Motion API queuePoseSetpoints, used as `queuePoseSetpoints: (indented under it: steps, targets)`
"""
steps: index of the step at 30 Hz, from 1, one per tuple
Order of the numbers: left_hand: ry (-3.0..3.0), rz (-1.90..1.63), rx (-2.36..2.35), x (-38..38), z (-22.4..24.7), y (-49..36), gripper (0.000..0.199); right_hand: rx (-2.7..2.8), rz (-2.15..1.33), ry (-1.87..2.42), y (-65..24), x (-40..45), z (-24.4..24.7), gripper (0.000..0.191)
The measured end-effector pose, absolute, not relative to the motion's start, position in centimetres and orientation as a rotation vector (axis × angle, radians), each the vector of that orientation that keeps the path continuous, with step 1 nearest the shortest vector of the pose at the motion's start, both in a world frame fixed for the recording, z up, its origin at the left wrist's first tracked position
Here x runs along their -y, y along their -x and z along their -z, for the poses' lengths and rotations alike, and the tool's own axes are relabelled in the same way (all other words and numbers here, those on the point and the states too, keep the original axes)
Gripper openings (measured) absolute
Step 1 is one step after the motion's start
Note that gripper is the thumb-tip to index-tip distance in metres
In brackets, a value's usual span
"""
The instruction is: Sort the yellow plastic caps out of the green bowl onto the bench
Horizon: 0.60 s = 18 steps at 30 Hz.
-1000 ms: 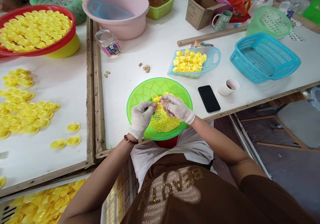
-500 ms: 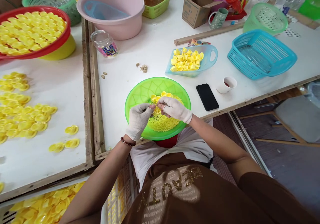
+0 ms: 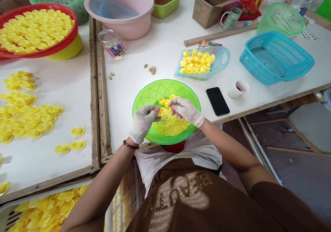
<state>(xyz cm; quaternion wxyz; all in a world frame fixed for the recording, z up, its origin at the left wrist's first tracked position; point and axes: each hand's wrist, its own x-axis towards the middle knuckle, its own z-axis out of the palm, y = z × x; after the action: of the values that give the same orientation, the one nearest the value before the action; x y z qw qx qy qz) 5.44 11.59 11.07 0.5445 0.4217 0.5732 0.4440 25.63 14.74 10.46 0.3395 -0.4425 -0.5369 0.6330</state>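
A round green basin [image 3: 144, 94] sits at the table's front edge, holding small yellow-green beads [image 3: 173, 126] and several yellow cups [image 3: 167, 102]. Over its left part, my gloved left hand [image 3: 144, 119] pinches a yellow cup [image 3: 162, 112] between thumb and forefinger. My gloved right hand [image 3: 186, 111] is over the basin's right part, a little apart from the left, with its fingertips pressed together; whatever they hold is too small to make out. Behind the basin, a clear blue scoop [image 3: 221, 57] holds more yellow cups.
A black phone [image 3: 217, 101] and a paper cup [image 3: 238, 89] lie right of the basin, near a blue basket [image 3: 276, 57]. A clear jar [image 3: 112, 44] and pink basin [image 3: 121, 25] stand back left. Beyond a wooden strip [image 3: 96, 87], yellow pieces cover the left table.
My hands have moved apart, the right one shifting rightward from the left. The yellow cup at my left fingertips shows more plainly. The whole view has shifted slightly.
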Motion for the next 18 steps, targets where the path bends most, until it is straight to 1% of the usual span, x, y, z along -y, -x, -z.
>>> queuePoseSetpoints:
  steps: [3, 6, 8, 10, 13, 14, 16, 18]
  targets:
    - [-0.979, -1.071, -1.335, -11.4, -11.3, -4.7, 0.038, 1.508, -1.570, 1.194, -25.3, -14.4, -10.5, 0.009]
    - [-1.059, -1.065, -1.355, -11.1, -11.6, -4.2, 0.032, 1.648, -1.460, 1.177, -24.2, -13.8, -10.6, 0.013]
    - [-1.171, -1.051, -1.379, -10.9, -11.7, -4.1, 0.027, 1.681, -1.403, 1.159, -23.5, -13.6, -10.7, 0.020]
    - [-1.318, -1.041, -1.415, -10.7, -11.7, -4.2, 0.029, 1.671, -1.498, 1.166, -23.1, -13.6, -10.7, 0.025]
    - [-1.502, -1.061, -1.485, -10.4, -11.6, -4.5, 0.034, 1.567, -1.790, 1.203, -23.3, -13.9, -10.5, 0.023]
    - [-1.523, -1.067, -1.502, -10.3, -11.6, -4.5, 0.034, 1.530, -1.828, 1.220, -23.6, -14.0, -10.5, 0.023]
    - [-1.481, -1.059, -1.513, -10.3, -11.6, -4.2, 0.029, 1.520, -1.774, 1.274, -24.3, -14.1, -10.3, 0.021]
    - [-1.352, -1.059, -1.482, -10.5, -11.8, -3.0, 0.023, 1.621, -1.640, 1.339, -24.9, -14.0, -9.9, 0.018]
